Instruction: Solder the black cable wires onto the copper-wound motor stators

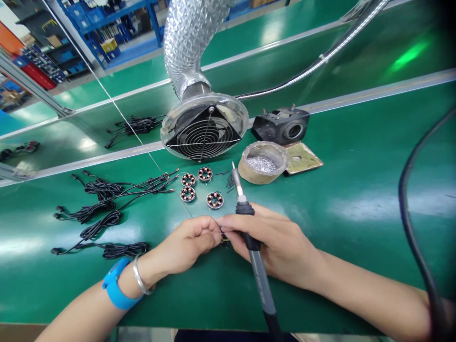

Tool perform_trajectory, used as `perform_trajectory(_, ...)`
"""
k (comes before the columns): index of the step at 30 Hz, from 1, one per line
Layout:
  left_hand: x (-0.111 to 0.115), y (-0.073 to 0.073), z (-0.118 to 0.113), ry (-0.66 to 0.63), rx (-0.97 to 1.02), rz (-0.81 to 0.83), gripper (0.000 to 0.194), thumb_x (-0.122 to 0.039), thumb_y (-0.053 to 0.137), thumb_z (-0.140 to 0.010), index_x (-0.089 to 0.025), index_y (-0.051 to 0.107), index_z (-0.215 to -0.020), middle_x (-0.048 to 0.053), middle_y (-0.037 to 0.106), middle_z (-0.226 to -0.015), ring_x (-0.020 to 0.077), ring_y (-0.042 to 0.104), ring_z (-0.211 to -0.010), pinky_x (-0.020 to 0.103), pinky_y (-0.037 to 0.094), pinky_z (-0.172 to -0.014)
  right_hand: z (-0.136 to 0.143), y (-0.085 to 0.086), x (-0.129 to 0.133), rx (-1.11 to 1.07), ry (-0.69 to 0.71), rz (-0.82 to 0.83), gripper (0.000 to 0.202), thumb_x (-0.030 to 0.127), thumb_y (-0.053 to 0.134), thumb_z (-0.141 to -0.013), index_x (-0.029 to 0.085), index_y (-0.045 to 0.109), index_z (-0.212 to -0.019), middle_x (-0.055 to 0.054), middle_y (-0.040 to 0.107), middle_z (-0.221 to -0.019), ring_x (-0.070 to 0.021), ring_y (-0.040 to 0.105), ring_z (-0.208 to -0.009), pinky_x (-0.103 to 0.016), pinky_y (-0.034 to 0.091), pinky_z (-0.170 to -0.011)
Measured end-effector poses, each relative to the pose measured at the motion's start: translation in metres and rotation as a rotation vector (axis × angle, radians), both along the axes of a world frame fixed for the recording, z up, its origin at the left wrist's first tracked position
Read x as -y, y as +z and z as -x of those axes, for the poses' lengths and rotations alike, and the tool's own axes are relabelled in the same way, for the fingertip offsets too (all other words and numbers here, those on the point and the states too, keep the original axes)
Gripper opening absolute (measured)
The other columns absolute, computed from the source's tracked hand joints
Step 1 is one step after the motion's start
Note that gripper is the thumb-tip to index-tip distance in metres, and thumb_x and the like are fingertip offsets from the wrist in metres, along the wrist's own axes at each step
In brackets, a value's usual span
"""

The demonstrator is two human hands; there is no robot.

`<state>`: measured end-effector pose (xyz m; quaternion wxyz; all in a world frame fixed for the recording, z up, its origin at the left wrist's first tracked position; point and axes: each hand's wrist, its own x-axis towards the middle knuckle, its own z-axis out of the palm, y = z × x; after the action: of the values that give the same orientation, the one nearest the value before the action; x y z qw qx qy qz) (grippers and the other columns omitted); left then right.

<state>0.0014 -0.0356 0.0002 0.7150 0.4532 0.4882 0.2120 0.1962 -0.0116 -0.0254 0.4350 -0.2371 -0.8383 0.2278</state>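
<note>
My right hand (pixel 285 242) is closed around a soldering iron (pixel 261 280), its bare metal tip pointing up and away from me. The thumb and index finger of that hand also meet my left hand (pixel 192 242) at a small dark piece with thin black and yellow wires (pixel 224 239), mostly hidden by the fingers. My left hand is closed in a pinch on these wires. A thin silvery strand (pixel 142 142) comes down from the upper left to the left fingers. Just beyond lie several small motor stators (pixel 214 200) with copper windings, and short black tube pieces (pixel 231 182).
Bundled black cables (pixel 103 209) lie at left. A fume extractor hood (pixel 204 133) on a foil duct hangs ahead. Behind the iron's tip stand a round pot of solder scraps (pixel 263 164), a sponge tray (pixel 302 158) and a black iron stand (pixel 281 126). A dark cord (pixel 409 204) hangs right.
</note>
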Motion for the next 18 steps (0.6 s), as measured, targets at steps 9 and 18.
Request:
perform_trajectory(9, -0.001, 0.002, -0.002, 0.083, 0.042, 0.0, 0.03, -0.044, 0.061, -0.082, -0.017, 0.048, -0.076, -0.009, 0.032, -0.057, 0.0055, 0.019, -0.048, 0.023, 0.016, -0.047, 0.006, -0.001, 0.004, -0.054, -0.08, -0.036, 0.029, 0.003, 0.052, -0.086, 0.017, 0.056, -0.111, 0.0, 0.065, -0.071, -0.0127, 0.057, -0.062, -0.026, 0.049, -0.061)
perform_trajectory(18, -0.019, -0.005, -0.003, 0.115, -0.184, -0.137, 0.013, -0.027, 0.053, -0.077, -0.016, 0.052, -0.071, -0.009, 0.035, -0.054, 0.0061, 0.025, -0.047, 0.023, 0.02, -0.049, -0.017, 0.015, -0.008, -0.009, -0.151, 0.071, 0.034, 0.012, 0.053, -0.091, 0.021, 0.056, -0.124, -0.002, 0.071, -0.084, -0.0146, 0.065, -0.07, -0.027, 0.053, -0.065)
